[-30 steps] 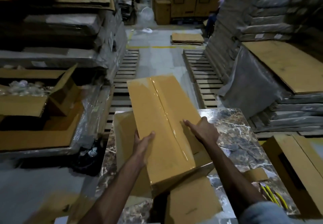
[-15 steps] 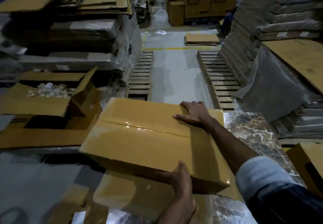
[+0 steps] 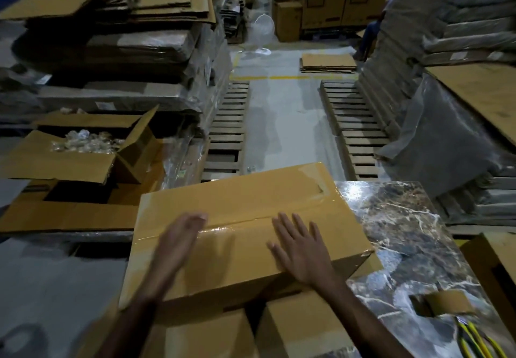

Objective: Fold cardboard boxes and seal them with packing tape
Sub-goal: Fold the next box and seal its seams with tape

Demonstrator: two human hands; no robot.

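A taped cardboard box (image 3: 243,195) lies on the marble-patterned tabletop (image 3: 405,232), its shiny tape seam (image 3: 240,222) running across the top face. The worker's right hand (image 3: 303,251) lies flat on the lid, fingers straight and spread. The left hand (image 3: 178,235), also flat with fingers together, is blurred over the seam; whether it presses or only skims cannot be told. Neither hand grips anything.

The step looks like smoothing the tape down. Doing it well would mean firm strokes along the seam out to both ends, with the other palm keeping the box from sliding.

More flat cardboard (image 3: 201,329) lies under and in front of the box, crowding the near edge. A roll of packing tape (image 3: 446,302) and a yellow-handled tool (image 3: 474,338) sit to the right, apart from the box. An open carton (image 3: 55,159) of clear wrapped pieces stands to the left, with wooden pallets (image 3: 227,123) beyond.
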